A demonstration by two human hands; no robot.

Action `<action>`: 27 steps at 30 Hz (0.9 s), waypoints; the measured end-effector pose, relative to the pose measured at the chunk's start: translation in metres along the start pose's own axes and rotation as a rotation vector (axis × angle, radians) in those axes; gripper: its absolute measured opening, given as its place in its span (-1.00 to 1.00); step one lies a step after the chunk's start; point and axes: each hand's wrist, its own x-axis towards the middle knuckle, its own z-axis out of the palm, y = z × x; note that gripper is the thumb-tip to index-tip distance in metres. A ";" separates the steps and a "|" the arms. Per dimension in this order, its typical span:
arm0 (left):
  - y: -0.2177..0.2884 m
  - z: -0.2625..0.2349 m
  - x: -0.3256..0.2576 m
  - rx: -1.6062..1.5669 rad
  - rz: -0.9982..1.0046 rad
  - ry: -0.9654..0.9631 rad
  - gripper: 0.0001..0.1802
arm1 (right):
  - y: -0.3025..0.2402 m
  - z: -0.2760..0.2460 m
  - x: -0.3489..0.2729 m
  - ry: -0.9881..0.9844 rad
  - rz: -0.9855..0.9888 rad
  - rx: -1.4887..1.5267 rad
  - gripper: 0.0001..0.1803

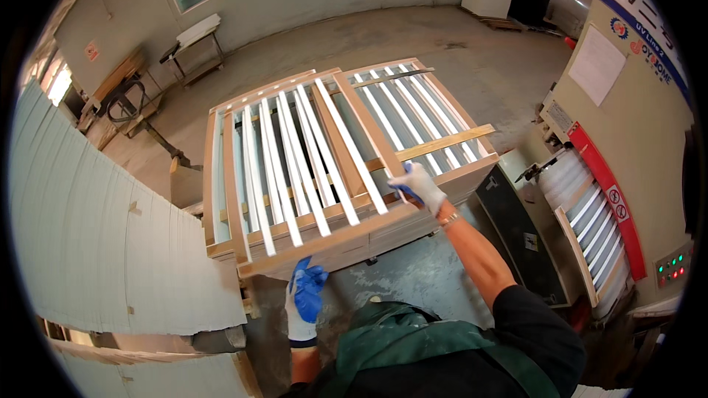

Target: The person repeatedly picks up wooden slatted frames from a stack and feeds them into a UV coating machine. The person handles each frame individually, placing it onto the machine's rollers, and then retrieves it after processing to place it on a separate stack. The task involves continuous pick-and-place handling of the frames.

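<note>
A slatted wooden frame [332,240], brown-edged with white slats, lies at an angle on top of a stack of similar frames. My right hand [420,187], in a white glove with blue coating, is closed around the frame's near right corner. My left hand [306,296], gloved the same way, is just below the near edge with its blue palm showing. Its fingers are spread, and the fingertips are close to the underside of the edge; whether they touch it I cannot tell. More white slats and a loose-looking wooden strip [446,143] show on the stack to the right.
Tall stacks of pale sheets [110,228] stand close on my left. To the right is a beige machine [590,125] with a red strip, rollers holding slatted pieces [594,225], and a dark panel [520,236]. A small table [198,44] stands by the back wall.
</note>
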 end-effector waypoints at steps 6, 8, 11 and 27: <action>-0.005 0.040 -0.016 0.199 -0.040 -0.154 -0.51 | 0.037 -0.085 -0.143 0.294 0.039 -0.002 -0.76; -0.013 0.061 -0.019 0.224 -0.126 -0.222 -0.51 | 0.049 -0.106 -0.191 0.408 0.027 -0.050 -0.72; -0.024 0.095 -0.010 0.275 -0.255 -0.365 -0.49 | 0.066 -0.125 -0.271 0.620 0.038 -0.053 -0.68; -0.161 0.239 -0.029 0.390 -0.925 -1.012 -0.47 | 0.142 -0.090 -0.558 1.544 0.216 0.033 -0.71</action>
